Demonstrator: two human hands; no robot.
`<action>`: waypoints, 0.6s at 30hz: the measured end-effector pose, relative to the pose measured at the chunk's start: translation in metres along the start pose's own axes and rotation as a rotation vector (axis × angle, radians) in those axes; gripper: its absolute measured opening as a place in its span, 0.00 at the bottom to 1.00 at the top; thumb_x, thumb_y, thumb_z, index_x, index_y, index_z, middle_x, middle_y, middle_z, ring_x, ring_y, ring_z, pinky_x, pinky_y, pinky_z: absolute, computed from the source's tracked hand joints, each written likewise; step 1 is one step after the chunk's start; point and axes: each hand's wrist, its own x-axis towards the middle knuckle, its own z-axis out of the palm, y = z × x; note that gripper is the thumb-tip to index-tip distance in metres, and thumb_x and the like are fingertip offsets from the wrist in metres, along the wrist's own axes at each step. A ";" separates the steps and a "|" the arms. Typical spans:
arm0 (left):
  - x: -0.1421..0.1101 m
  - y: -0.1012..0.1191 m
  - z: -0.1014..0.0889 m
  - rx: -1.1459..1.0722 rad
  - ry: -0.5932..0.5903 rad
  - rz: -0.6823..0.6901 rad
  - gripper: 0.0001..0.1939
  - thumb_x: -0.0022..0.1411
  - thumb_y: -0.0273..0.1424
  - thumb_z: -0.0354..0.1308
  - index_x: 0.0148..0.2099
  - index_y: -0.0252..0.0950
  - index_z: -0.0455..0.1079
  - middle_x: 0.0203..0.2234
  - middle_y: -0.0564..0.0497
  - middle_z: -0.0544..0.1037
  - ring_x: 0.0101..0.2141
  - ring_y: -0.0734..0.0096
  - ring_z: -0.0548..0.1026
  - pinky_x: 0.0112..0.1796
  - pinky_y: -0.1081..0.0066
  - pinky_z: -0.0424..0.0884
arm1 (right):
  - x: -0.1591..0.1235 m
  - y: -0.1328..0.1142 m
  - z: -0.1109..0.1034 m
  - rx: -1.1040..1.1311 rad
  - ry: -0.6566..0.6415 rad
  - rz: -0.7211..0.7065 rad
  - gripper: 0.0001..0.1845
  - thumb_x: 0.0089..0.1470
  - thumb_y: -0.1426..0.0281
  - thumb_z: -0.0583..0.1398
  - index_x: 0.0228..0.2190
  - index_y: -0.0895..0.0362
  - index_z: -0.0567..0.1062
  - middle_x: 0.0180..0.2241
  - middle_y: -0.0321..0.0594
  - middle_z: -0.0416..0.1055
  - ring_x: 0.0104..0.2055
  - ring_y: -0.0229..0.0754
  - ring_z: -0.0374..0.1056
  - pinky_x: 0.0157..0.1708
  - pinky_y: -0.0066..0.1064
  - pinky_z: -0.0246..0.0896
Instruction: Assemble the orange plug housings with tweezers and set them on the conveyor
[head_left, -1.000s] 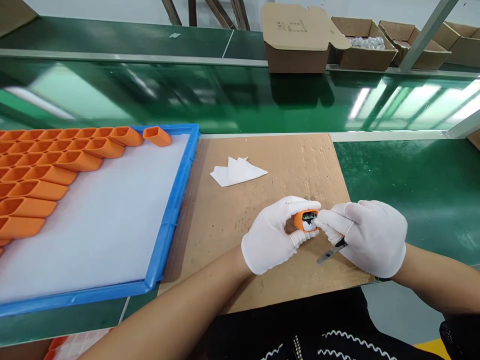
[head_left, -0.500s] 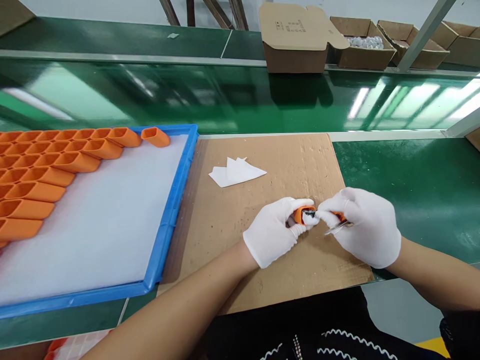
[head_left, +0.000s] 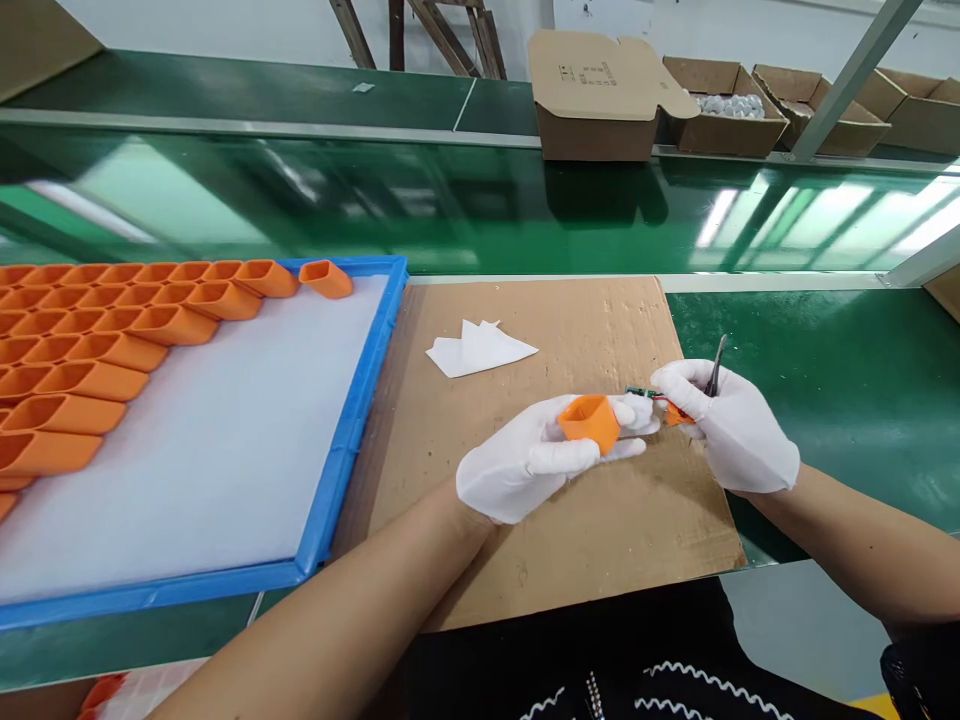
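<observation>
White gloves cover both hands. My left hand [head_left: 525, 458] is closed around an orange plastic sleeve [head_left: 589, 420], its open end facing up toward me. Just to the right, my right hand [head_left: 727, 425] pinches a small green circuit board [head_left: 642, 392] with thin red wires and an orange part [head_left: 679, 414] beneath the fingers. Metal tweezers [head_left: 715, 368] stick up from the same hand, between thumb and palm. The board's left end sits right by my left fingertips; whether they touch is unclear. Folded white paper pieces [head_left: 480, 348] lie beyond my left hand on the cardboard sheet [head_left: 540, 560].
At left, a blue-rimmed tray [head_left: 352, 420] carries rows of similar orange sleeves [head_left: 90, 380]. Along the back shelf stand an open cardboard box [head_left: 596, 130] and a box of clear small parts [head_left: 720, 140]. A metal post [head_left: 855, 85] rises at the right.
The circuit board has come out of the orange sleeve and is in my right hand. The tweezers have swung from pointing left to pointing up. My left hand has turned the sleeve.
</observation>
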 end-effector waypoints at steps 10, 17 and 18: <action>-0.007 0.012 -0.015 0.181 -0.028 0.031 0.19 0.64 0.49 0.56 0.49 0.42 0.74 0.43 0.41 0.77 0.44 0.55 0.79 0.35 0.63 0.81 | -0.006 0.005 -0.013 -0.749 -0.195 -0.665 0.24 0.54 0.70 0.66 0.52 0.47 0.77 0.45 0.39 0.76 0.42 0.39 0.73 0.40 0.33 0.73; -0.003 0.013 -0.014 0.278 -0.102 -0.002 0.22 0.59 0.51 0.63 0.47 0.41 0.76 0.41 0.42 0.78 0.38 0.58 0.80 0.34 0.62 0.81 | -0.006 0.003 -0.011 -0.817 -0.303 -0.621 0.18 0.53 0.75 0.65 0.45 0.49 0.79 0.33 0.32 0.77 0.30 0.34 0.70 0.33 0.27 0.67; -0.003 0.014 -0.013 0.292 -0.110 -0.010 0.22 0.58 0.51 0.64 0.47 0.41 0.76 0.41 0.42 0.79 0.38 0.59 0.80 0.35 0.62 0.81 | -0.006 0.002 -0.011 -0.835 -0.332 -0.615 0.17 0.53 0.75 0.65 0.44 0.49 0.79 0.32 0.32 0.76 0.30 0.34 0.70 0.33 0.27 0.67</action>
